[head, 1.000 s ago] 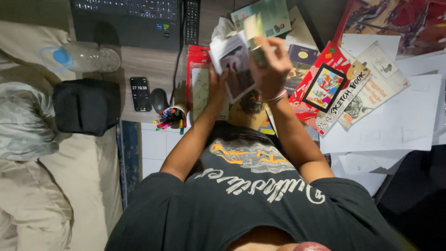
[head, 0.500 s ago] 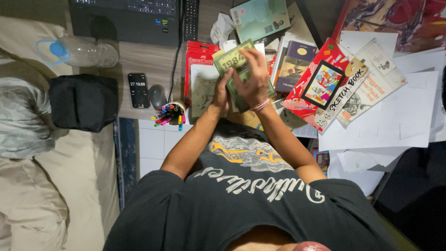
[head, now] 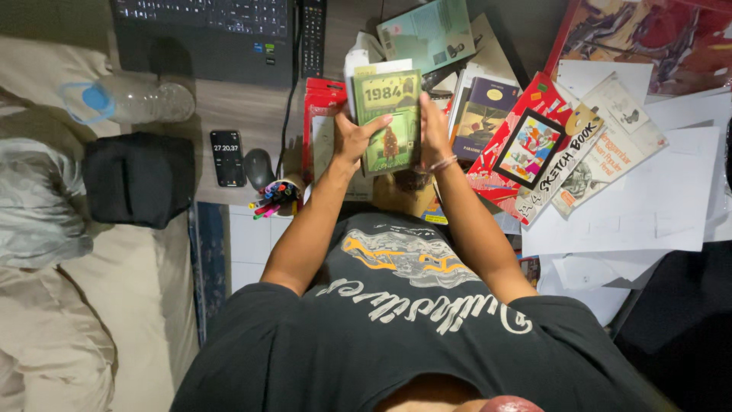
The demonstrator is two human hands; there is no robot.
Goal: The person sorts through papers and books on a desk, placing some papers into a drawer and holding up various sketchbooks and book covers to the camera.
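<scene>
Green paper covers the book that is held up in the head view, upright above the desk, its front cover turned to the camera. It is gripped on both edges: the left hand is closed on its left edge with the thumb laid across the cover, and the right hand is closed on its right edge, a band worn at the wrist. A white book or sheet is seen just behind it, at 12 o'clock; whether that is held as well cannot be told.

As far as the work can be judged, one book has been lifted clear of the heap and is being looked at; the rest of the heap lies unsorted on the desk.

At 9 o'clock of the green book a red package lies flat. At 3 o'clock a dark blue book is seen, and beyond it a red sketch pad with a bright framed picture on its cover, lying aslant. At 1 o'clock a teal book rests on the pile. White paper sheets are spread at 4 o'clock. At 8 o'clock a cup of coloured markers stands, with a phone and a mouse beside it, and a laptop is placed at 11 o'clock.
</scene>
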